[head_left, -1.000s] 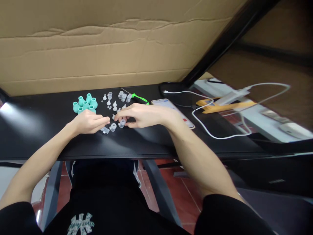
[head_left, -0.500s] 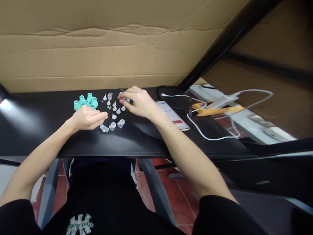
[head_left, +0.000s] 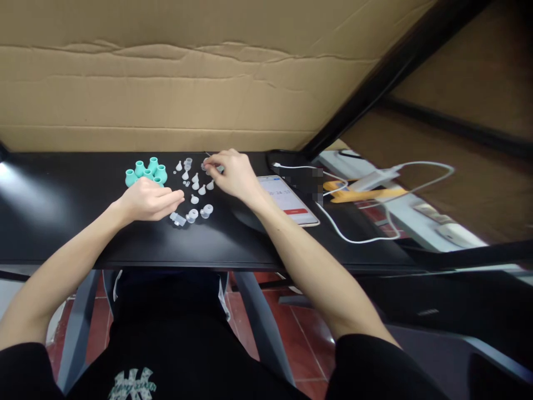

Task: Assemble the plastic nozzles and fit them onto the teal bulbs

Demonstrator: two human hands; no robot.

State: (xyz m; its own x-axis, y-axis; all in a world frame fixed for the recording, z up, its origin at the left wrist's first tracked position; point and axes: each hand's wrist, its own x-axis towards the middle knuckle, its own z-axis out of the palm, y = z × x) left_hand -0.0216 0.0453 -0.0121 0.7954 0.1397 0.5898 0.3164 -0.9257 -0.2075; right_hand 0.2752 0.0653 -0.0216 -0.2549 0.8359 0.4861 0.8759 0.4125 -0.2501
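My left hand (head_left: pixel 149 200) is closed, its fingers pressed together in front of the turquoise pots. Whatever it holds, if anything, is hidden. Beyond it stand several turquoise bulb-shaped pots (head_left: pixel 153 164), clustered together and partly covered by the hand. My right hand (head_left: pixel 231 173) reaches over the back of the small pieces, thumb and finger brought together in a pinch. A translucent piece (head_left: pixel 204 165) shows at its fingertips; I cannot tell if it is gripped. Between the hands lie several small white bulb-shaped pieces (head_left: pixel 195 198). Nearer me are clear plastic ring-topped pieces (head_left: pixel 207 210) and a clear fitting (head_left: pixel 178 219).
The black table (head_left: pixel 83 233) ends at a cardboard wall (head_left: pixel 187 100). Right of my right hand lies a phone (head_left: pixel 291 203) with a lit screen. A white cable (head_left: pixel 353 241) loops beyond it, near a yellow object (head_left: pixel 366 194).
My right hand's thumb and finger have drawn together at the back of the pieces. My left hand stays in nearly the same place. The view has shifted slightly.
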